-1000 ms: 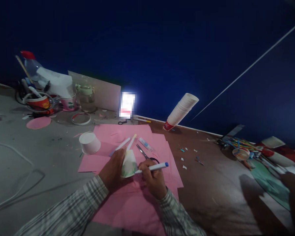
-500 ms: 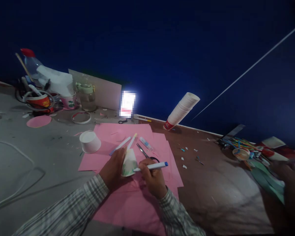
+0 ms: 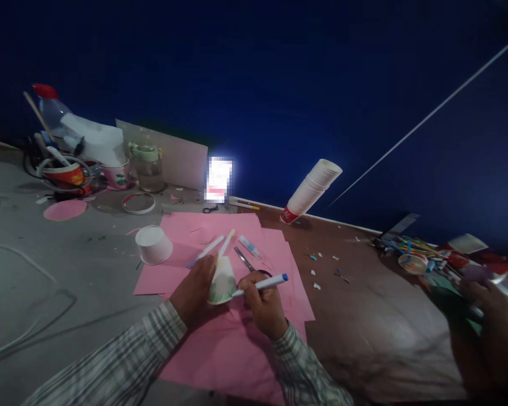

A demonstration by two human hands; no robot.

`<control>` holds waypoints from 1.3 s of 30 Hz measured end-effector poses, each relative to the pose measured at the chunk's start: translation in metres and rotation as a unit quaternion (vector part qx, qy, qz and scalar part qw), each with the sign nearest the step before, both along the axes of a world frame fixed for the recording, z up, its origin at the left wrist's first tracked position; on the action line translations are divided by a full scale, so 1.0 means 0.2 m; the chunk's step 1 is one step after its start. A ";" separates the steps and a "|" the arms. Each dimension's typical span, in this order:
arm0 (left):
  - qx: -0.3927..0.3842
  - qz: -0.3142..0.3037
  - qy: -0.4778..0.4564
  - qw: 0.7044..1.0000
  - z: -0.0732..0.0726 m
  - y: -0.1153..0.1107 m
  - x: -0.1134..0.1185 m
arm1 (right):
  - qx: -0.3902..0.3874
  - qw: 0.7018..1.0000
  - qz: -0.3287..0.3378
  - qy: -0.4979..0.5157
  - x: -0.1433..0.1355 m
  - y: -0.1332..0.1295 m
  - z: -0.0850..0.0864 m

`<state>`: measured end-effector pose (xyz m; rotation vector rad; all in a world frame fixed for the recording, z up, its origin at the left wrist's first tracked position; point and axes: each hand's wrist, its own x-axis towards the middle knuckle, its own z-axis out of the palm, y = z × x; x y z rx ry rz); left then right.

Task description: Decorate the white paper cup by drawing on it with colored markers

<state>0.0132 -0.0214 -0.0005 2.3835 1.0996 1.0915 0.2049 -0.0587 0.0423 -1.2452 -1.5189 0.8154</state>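
Observation:
My left hand [image 3: 195, 290] grips a white paper cup [image 3: 223, 276] from its left side, and green strokes show near the cup's wide rim. In my right hand [image 3: 262, 304] is a white marker [image 3: 265, 283] with a blue end, its tip at the lower right of the cup. Under both hands lie sheets of pink paper [image 3: 237, 361]. Just beyond my hands rest scissors [image 3: 245, 259], a small clear tube [image 3: 250, 248], a pale-yellow-tipped pen [image 3: 226, 242] and another marker [image 3: 207, 251]. An upside-down white cup [image 3: 153, 245] stands to the left.
A leaning stack of paper cups [image 3: 311, 190] stands at the back. Behind left are a glass jar [image 3: 148, 169], a tape ring [image 3: 138, 203] and a red tub [image 3: 68, 179] of tools. Another person's hand [image 3: 491, 304] is at right, near assorted craft items [image 3: 412, 263].
The view has shifted slightly. My hands keep nearly the same hold on the cup and marker. At right, the other person's hand has moved and the green sheet is now mostly hidden or displaced.

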 end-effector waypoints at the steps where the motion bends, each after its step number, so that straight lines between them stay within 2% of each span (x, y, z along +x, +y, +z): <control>1: -0.002 0.001 0.002 1.000 0.00 0.00 0.00 | 0.001 1.000 0.000 0.003 0.00 0.00 0.00; 19: 0.033 0.005 -0.015 0.999 0.01 0.00 0.01 | 0.000 1.000 0.012 0.016 -0.01 0.01 0.02; 28: 0.019 -0.001 -0.012 1.000 0.04 0.00 0.01 | -0.012 1.000 0.010 0.019 -0.01 0.01 0.02; 33: 0.037 0.004 -0.033 0.999 0.01 0.00 0.00 | -0.024 0.998 -0.002 0.057 0.02 0.02 -0.01; 39: 0.018 -0.005 -0.071 0.997 0.02 0.00 0.00 | -0.050 0.992 -0.018 0.114 0.02 0.03 -0.02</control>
